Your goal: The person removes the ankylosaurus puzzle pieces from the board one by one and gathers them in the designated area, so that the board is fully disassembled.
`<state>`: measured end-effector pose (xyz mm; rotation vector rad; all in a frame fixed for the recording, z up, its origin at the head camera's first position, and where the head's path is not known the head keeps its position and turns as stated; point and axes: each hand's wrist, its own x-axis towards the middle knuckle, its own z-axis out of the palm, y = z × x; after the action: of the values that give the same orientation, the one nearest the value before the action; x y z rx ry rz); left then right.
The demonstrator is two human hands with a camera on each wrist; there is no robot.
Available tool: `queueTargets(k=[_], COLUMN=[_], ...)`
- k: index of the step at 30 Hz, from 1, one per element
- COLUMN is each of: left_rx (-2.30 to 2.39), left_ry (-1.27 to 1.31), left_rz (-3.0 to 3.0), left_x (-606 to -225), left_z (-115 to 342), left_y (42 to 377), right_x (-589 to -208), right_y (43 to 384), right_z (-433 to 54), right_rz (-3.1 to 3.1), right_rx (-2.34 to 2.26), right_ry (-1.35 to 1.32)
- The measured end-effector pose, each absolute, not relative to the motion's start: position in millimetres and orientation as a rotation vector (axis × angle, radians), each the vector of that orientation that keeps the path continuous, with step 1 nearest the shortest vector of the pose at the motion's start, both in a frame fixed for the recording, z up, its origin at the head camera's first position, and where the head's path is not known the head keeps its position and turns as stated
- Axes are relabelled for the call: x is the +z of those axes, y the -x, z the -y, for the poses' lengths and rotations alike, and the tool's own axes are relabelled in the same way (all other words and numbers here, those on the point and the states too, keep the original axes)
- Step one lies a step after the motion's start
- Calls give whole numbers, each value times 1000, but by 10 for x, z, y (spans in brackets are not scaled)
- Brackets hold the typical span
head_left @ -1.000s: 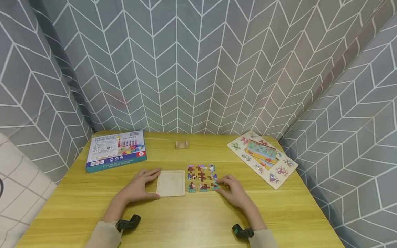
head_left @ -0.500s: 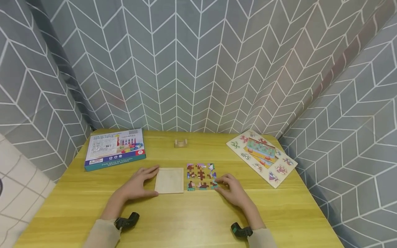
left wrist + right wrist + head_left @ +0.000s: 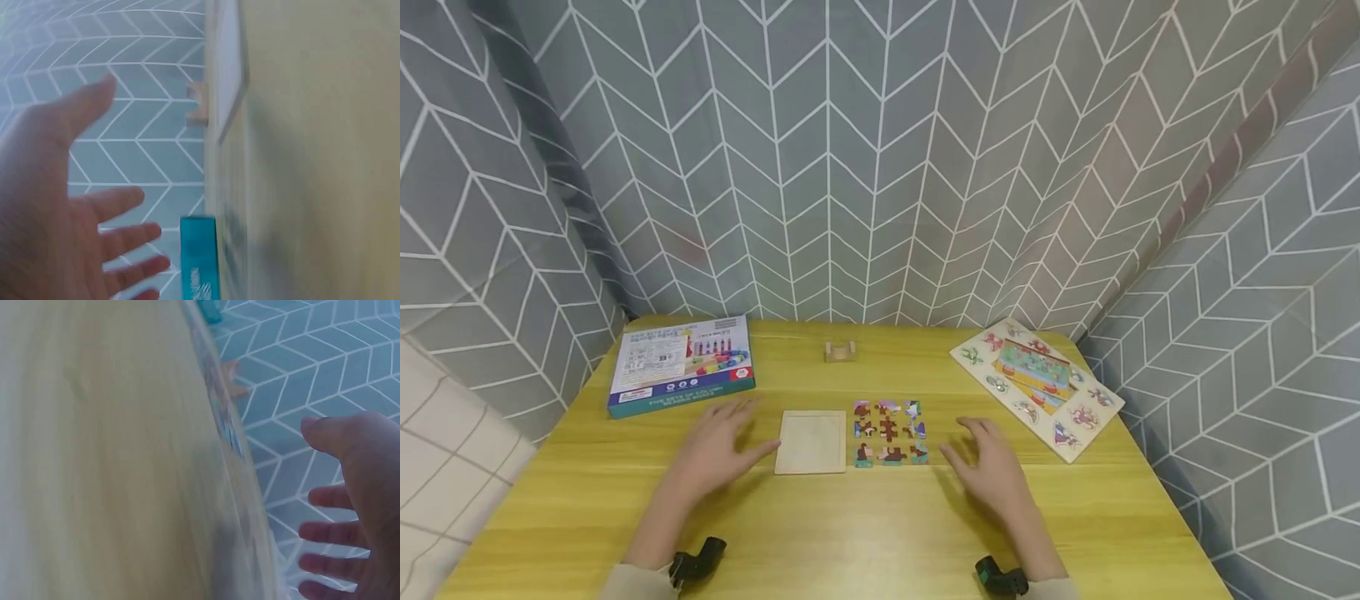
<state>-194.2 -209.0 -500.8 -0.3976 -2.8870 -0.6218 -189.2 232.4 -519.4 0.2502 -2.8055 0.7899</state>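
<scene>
Between the two hands lie a square wooden puzzle tray (image 3: 811, 443) with a raised rim, its inside bare, and jigsaw pieces (image 3: 889, 430) laid in a loose square just right of it. My left hand (image 3: 713, 450) hovers left of the tray with fingers spread, thumb tip near the tray's left edge. In the left wrist view the left hand (image 3: 69, 206) holds nothing. My right hand (image 3: 988, 467) is raised to the right of the pieces, apart from them. Its fingers (image 3: 334, 532) are spread and relaxed in the right wrist view, gripping nothing.
A boxed toy set (image 3: 681, 365) lies at the back left. Near the back edge stands a small wooden block (image 3: 840, 352) with a curved notch. At the right, a wooden picture board (image 3: 1078, 433) carries colourful cards (image 3: 1036, 371). A patterned curtain (image 3: 850, 167) hangs behind the table.
My left hand has let go of the tray's left edge and lifted away leftward. My right hand has drawn back right from the jigsaw pieces, its fingers opening.
</scene>
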Motion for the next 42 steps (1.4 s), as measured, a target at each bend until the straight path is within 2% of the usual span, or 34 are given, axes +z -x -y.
queueTargets(k=[6, 12, 42], left_rx=[-236, -123, 20], left_ry=[256, 242, 249], left_rz=[2910, 2891, 2897], left_x=[-4988, -4982, -4861], left_z=[2283, 2449, 2573], left_y=[1748, 1715, 1798], right_x=[-5125, -5024, -4963], right_y=[1806, 1827, 1840], right_z=[-2714, -2928, -3046], right_rz=[2817, 2859, 2945], right_rx=[490, 330, 218], right_ry=[-265, -198, -138])
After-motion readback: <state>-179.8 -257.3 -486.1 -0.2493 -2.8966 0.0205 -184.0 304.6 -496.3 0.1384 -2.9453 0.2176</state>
